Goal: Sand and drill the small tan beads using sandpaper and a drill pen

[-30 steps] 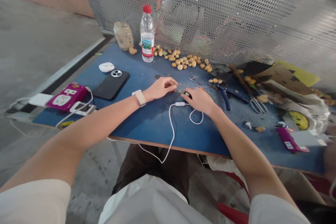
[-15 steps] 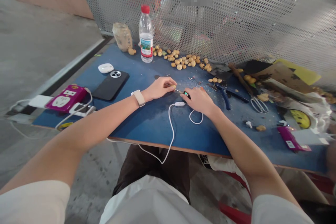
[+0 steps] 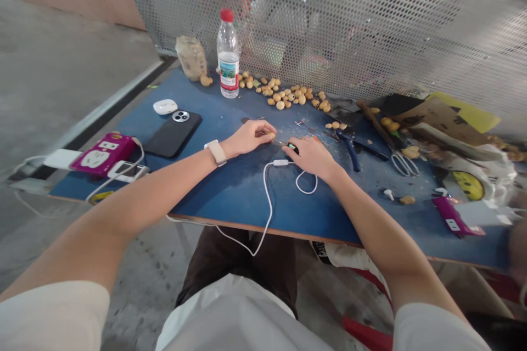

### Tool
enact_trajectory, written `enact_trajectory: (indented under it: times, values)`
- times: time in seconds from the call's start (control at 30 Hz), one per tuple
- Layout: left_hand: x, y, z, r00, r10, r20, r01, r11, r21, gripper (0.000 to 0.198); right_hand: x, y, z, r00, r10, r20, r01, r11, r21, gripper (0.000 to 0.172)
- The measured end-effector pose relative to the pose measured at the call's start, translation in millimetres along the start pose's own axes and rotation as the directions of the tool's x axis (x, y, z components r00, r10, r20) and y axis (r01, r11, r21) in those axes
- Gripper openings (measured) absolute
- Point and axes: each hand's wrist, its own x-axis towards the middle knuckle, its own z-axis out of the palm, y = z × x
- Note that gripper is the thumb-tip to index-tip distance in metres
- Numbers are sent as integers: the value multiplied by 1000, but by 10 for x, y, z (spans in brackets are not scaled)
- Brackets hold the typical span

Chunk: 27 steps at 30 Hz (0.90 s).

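Both my hands rest on a blue table. My left hand, with a pale watch band on its wrist, pinches a small yellow-brown bead against the tabletop. Just to its right, my right hand is closed round a small dark tool with a thin metal tip that points at the bead. A white cable loops under my right hand and hangs off the front edge.
A water bottle, a jar and several loose beads line the back by a perforated metal screen. A black phone, white earbud case and pink power strip lie left. Blue pliers, scissors and clutter lie right.
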Motion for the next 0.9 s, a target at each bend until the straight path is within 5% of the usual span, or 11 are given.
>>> enact_trajectory:
  times: [0.9]
  values:
    - [-9, -19, -14, 997, 82, -7, -82, 996, 44, 13, 2, 60, 27, 999, -46, 2, 46, 995, 86, 47]
